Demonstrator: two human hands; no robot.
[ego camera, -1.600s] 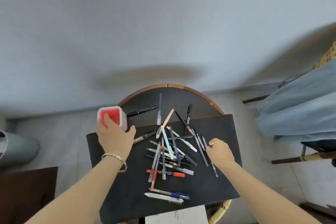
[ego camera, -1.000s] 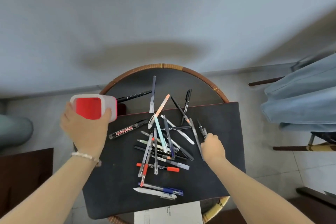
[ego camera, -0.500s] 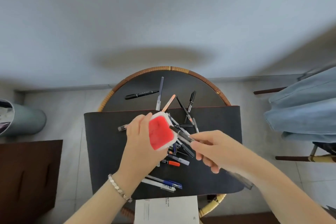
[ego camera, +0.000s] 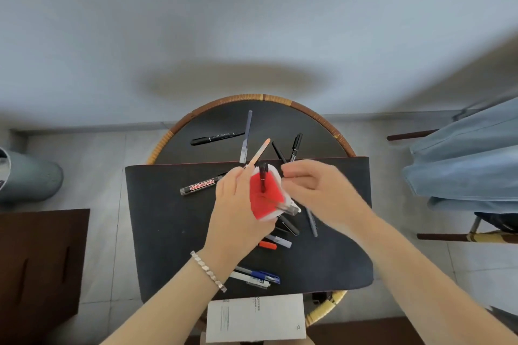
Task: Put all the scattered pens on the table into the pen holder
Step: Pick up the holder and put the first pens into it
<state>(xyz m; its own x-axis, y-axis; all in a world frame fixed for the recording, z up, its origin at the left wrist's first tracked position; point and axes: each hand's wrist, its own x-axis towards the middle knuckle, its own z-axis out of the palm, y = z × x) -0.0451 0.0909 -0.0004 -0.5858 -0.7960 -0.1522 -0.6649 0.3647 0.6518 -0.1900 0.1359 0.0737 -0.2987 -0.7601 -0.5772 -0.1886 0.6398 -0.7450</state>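
We hold the pen holder [ego camera: 265, 196] in our left hand [ego camera: 238, 213], fingers wrapped round its side, tipped above the mat [ego camera: 168, 232]. A black pen [ego camera: 263, 180] stands in its red mouth. Our right hand [ego camera: 316, 190], at the holder's three o'clock, looks loosely curled and seems to grip nothing, though blur makes that uncertain. We judge the first pen just dropped in; next comes another from the table, perhaps the whiteboard marker [ego camera: 201, 185] at nine o'clock.

matt black mat [ego camera: 173, 232] on a woven rattan-rimmed table [ego camera: 322, 120]; glossy plastic pen holder [ego camera: 265, 199]; white paper sheet [ego camera: 255, 319].
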